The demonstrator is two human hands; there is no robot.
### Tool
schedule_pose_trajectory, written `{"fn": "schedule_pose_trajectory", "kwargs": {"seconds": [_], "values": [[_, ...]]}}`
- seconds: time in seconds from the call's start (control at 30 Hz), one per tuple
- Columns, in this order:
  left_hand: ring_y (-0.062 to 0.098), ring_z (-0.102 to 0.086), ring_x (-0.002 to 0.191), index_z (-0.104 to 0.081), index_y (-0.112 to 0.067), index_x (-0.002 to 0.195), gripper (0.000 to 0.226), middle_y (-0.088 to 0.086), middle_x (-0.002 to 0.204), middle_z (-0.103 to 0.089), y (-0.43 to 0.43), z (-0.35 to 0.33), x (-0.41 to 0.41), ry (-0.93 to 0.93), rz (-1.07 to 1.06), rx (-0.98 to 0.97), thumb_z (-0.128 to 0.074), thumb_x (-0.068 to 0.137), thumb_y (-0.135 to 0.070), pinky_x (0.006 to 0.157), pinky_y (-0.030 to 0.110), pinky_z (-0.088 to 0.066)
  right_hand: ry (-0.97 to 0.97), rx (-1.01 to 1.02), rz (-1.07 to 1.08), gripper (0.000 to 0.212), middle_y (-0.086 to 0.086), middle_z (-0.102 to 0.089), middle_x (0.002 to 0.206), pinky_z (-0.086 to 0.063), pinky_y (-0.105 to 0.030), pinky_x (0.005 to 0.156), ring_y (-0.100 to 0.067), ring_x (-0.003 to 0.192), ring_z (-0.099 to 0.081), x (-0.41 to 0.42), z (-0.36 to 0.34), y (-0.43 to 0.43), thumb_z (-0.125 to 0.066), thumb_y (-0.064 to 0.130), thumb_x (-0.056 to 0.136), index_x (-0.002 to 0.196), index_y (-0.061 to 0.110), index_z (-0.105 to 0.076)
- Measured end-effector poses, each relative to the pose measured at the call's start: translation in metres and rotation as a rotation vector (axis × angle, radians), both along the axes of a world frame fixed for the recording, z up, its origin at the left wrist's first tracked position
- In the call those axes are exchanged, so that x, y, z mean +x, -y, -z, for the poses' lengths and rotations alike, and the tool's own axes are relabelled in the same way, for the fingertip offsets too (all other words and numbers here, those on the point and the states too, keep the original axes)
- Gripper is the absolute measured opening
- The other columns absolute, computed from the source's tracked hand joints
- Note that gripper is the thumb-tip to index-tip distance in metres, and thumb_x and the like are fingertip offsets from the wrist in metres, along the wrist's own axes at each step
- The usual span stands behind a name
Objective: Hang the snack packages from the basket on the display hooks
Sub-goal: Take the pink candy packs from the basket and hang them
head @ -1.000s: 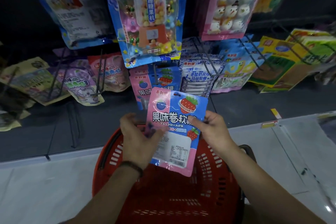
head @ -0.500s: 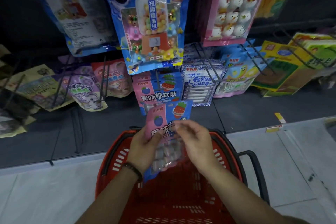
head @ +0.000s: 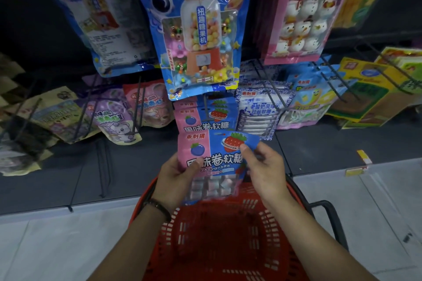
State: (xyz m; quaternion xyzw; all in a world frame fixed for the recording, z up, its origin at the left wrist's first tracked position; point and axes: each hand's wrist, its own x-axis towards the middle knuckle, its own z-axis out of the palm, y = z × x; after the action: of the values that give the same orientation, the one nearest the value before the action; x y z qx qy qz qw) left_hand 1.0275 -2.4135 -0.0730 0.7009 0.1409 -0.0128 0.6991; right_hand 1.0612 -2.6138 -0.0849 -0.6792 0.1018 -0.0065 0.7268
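I hold a pink and blue snack package (head: 212, 155) upright in both hands, front side toward me, above the red basket (head: 219, 235). My left hand (head: 175, 180) grips its lower left edge with the thumb on the front. My right hand (head: 265, 171) pinches its upper right corner. Just behind and above it, matching pink and blue packages (head: 201, 114) hang on a display hook (head: 206, 109). The basket's inside looks bare where it shows.
Large bags hang above: a blue gumball-machine bag (head: 198, 29) and a pink snowman bag (head: 303, 11). Purple and pink packets (head: 116, 118) hang left, white and blue packets (head: 260, 109) right, yellow-green bags (head: 370, 91) far right. A bare black hook (head: 102, 166) juts out left. The basket handle (head: 331, 219) lies right.
The package was turned from its back label to its front, then lifted upward toward the hanging packages. My right hand shifted from its side to its upper right corner.
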Motion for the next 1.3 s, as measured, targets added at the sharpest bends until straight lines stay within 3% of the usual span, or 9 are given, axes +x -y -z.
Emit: {"fn": "schedule_pose_trajectory", "kwargs": {"seconds": [0.17, 0.3, 0.4, 0.6, 0.7, 0.8, 0.9, 1.0, 1.3], "values": [[-0.004, -0.071, 0.081, -0.077, -0.017, 0.107, 0.017, -0.015, 0.086, -0.08, -0.002, -0.012, 0.008, 0.139, -0.08, 0.028, -0.064, 0.1, -0.008, 0.072, 0.013, -0.055, 0.084, -0.022, -0.003, 0.02, -0.02, -0.073, 0.075, -0.061, -0.039, 0.062, -0.026, 0.071, -0.066, 0.008, -0.004, -0.001, -0.071, 0.018, 0.1, 0.082, 0.02, -0.077], [0.002, -0.072, 0.092, -0.079, -0.019, 0.101, 0.019, -0.01, 0.096, -0.081, -0.002, -0.02, 0.018, 0.347, -0.164, 0.112, -0.069, 0.097, -0.003, 0.082, 0.02, -0.055, 0.206, -0.025, 0.055, 0.019, 0.006, -0.072, 0.069, -0.057, -0.022, 0.065, -0.009, 0.068, -0.065, 0.012, -0.018, -0.009, -0.068, 0.011, 0.101, 0.084, 0.018, -0.073], [0.025, -0.07, 0.108, -0.079, -0.032, 0.1, 0.026, 0.0, 0.104, -0.078, -0.005, -0.015, 0.027, 0.468, -0.18, 0.269, -0.072, 0.094, -0.008, 0.093, 0.043, -0.055, 0.247, 0.005, 0.091, 0.016, 0.006, -0.076, 0.077, -0.059, -0.022, 0.075, -0.011, 0.078, -0.071, 0.017, -0.025, -0.013, -0.066, 0.013, 0.102, 0.092, 0.023, -0.073], [0.02, -0.066, 0.114, -0.077, -0.036, 0.104, 0.014, -0.013, 0.11, -0.074, -0.015, 0.02, 0.037, 0.26, -0.223, 0.417, -0.067, 0.098, -0.03, 0.1, 0.054, -0.051, 0.184, -0.057, -0.003, 0.017, 0.006, -0.078, 0.082, -0.062, -0.031, 0.079, -0.008, 0.078, -0.072, 0.03, 0.001, -0.014, -0.067, 0.014, 0.103, 0.097, 0.026, -0.076], [0.008, -0.071, 0.102, -0.075, -0.025, 0.109, 0.016, -0.014, 0.105, -0.079, -0.014, 0.023, 0.041, 0.09, -0.184, 0.239, -0.06, 0.105, -0.026, 0.097, 0.048, -0.057, 0.086, -0.017, -0.012, 0.02, 0.009, -0.078, 0.08, -0.06, -0.023, 0.072, -0.005, 0.077, -0.071, 0.036, 0.014, -0.022, -0.061, 0.012, 0.106, 0.098, 0.024, -0.075], [0.019, -0.076, 0.102, -0.076, -0.019, 0.11, 0.025, -0.02, 0.102, -0.079, -0.018, 0.019, 0.046, -0.046, -0.153, 0.147, -0.056, 0.107, -0.032, 0.089, 0.049, -0.062, 0.035, -0.108, -0.078, 0.024, 0.012, -0.08, 0.086, -0.061, -0.029, 0.073, -0.004, 0.08, -0.073, 0.043, 0.021, -0.026, -0.058, 0.02, 0.108, 0.095, 0.029, -0.076], [0.016, -0.076, 0.102, -0.079, -0.022, 0.105, 0.028, -0.018, 0.102, -0.08, -0.025, 0.017, 0.053, -0.069, -0.115, 0.164, -0.056, 0.106, -0.038, 0.088, 0.045, -0.063, -0.004, -0.165, -0.087, 0.022, 0.006, -0.079, 0.086, -0.063, -0.051, 0.081, -0.012, 0.08, -0.071, 0.056, 0.022, -0.025, -0.061, 0.035, 0.106, 0.091, 0.039, -0.076], [0.019, -0.078, 0.096, -0.081, -0.028, 0.098, 0.029, -0.013, 0.101, -0.081, -0.029, 0.013, 0.062, -0.068, -0.09, 0.17, -0.057, 0.105, -0.041, 0.08, 0.04, -0.063, 0.049, -0.201, -0.103, 0.037, -0.022, -0.068, 0.088, -0.058, -0.065, 0.079, -0.025, 0.075, -0.063, 0.069, 0.016, -0.023, -0.06, 0.057, 0.094, 0.093, 0.021, -0.069], [0.018, -0.071, 0.079, -0.079, -0.047, 0.077, 0.03, -0.02, 0.075, -0.076, -0.022, 0.013, 0.074, -0.068, -0.157, 0.151, -0.062, 0.101, -0.046, 0.077, 0.039, -0.06, 0.029, -0.212, -0.048, 0.045, -0.029, -0.061, 0.081, -0.055, -0.07, 0.065, -0.057, 0.074, -0.064, 0.081, 0.025, -0.024, -0.065, 0.054, 0.097, 0.084, 0.011, -0.059]]}}
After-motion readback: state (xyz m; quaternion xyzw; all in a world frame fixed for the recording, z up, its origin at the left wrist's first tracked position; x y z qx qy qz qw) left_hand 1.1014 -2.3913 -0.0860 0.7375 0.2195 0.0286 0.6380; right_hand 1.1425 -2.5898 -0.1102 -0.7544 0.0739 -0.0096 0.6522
